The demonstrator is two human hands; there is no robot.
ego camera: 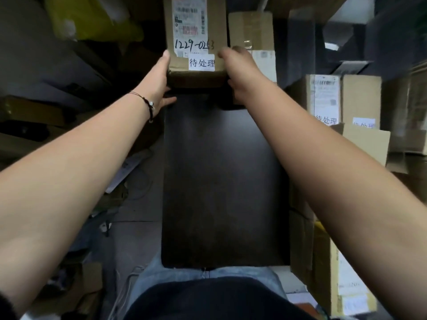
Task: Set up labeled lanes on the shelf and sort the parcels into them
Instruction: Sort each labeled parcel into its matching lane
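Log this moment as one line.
left hand presses parcel left side | right hand grips its right edge | parcel at far end of dark board

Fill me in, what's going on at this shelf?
A person holds a cardboard parcel between both hands at the far end of a dark shelf board. The left hand lies flat against the parcel's left side, and the right hand curls over its right edge. The parcel carries a white label reading 待处理. Two more boxes with the same label stand to the right.
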